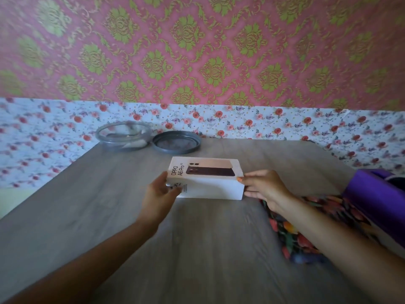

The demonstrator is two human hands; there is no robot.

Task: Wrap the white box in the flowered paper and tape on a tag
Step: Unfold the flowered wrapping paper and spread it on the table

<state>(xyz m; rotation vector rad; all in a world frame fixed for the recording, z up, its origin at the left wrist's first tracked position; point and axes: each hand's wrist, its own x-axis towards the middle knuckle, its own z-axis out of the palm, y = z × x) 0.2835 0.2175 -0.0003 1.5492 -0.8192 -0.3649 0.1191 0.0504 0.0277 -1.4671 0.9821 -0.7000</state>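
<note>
Box mid-table, bowl and lid behind it

1 head camera looks forward-down, close over table

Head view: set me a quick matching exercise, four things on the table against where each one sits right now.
Things:
1 white box
2 clear bowl
3 grey lid
4 flowered paper

Places:
A lying flat, just right of the bowl
B right side of the table, partly under the right forearm
C mid-table, gripped between the left hand and the right hand
D far left corner of the table

Pairs: 1-C, 2-D, 3-A, 4-B
</note>
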